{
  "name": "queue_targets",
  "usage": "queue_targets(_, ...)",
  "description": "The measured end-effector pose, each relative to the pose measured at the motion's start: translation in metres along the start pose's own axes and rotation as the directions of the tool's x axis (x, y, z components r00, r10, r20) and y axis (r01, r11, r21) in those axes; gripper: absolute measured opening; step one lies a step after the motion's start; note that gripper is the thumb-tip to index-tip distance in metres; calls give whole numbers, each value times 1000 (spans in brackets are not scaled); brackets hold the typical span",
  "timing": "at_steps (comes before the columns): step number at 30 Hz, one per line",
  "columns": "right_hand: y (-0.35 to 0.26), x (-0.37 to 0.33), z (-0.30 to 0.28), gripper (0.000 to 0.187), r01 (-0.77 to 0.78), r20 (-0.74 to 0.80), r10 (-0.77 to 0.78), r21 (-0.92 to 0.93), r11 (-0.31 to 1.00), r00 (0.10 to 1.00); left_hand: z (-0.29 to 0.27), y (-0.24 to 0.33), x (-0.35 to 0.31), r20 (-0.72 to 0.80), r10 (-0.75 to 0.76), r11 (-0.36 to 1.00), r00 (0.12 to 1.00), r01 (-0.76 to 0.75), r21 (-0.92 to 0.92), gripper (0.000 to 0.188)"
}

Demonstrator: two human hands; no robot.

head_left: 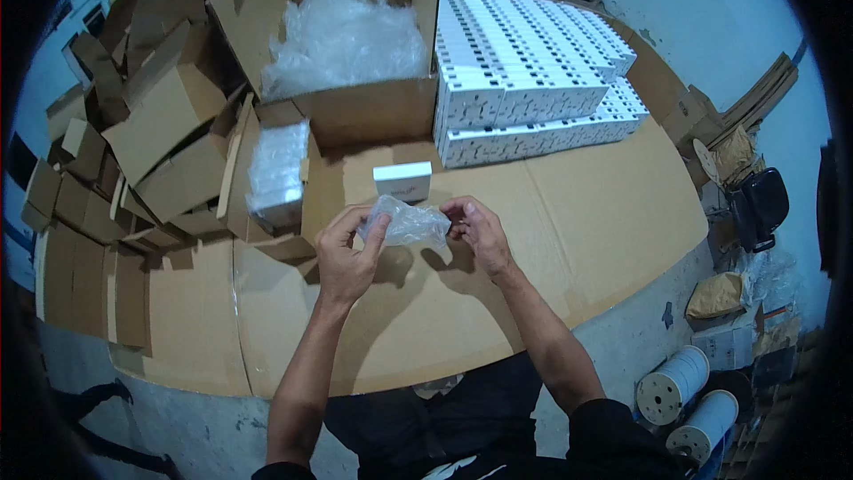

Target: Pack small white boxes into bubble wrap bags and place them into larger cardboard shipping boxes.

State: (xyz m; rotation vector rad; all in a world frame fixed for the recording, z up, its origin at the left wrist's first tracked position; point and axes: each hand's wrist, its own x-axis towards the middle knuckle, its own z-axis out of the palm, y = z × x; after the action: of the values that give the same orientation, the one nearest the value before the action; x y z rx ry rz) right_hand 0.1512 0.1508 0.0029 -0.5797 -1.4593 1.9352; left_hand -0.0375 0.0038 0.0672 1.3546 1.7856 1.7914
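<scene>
A crumpled clear plastic bag [409, 224] is stretched between my two hands above the cardboard-covered table. My left hand [352, 249] grips its left end, thumb on top. At the other end, the curled fingers of my right hand [480, 236] pinch the bag's edge. Just beyond the bag stands a small white box [402, 182] with faint print on its front. To the left, an open carton [311, 204] holds several white boxes in clear wrap [280, 173].
A large open carton [355, 116] full of loose clear bags [351, 40] stands at the back. Stacked white boxes [524, 102] rise at the back right. Empty cartons [169, 116] pile up at left. Cable spools [673, 384] sit on the floor at lower right.
</scene>
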Motion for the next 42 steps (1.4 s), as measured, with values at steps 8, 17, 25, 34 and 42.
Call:
queue_targets(8,-7,-9,31,11,92,112,-36,-542,835,993,9,-43,-21,116,-114,993,987,109,50,16)
queue_targets(17,8,-9,32,12,173,45,-168,-362,916,985,13,-48,-23,246,-216,882,945,297,-367,16)
queue_targets(25,-5,-10,37,14,18,92,-10,-90,996,996,8,-54,-25,191,-333,792,924,383,-476,18)
queue_targets(34,11,6,17,21,-32,-18,33,57,998,999,10,-54,-22,295,-350,776,889,452,-440,31)
queue_targets(42,-13,-4,36,23,-9,-128,68,418,909,989,3,-54,-26,261,-394,772,881,472,-426,29)
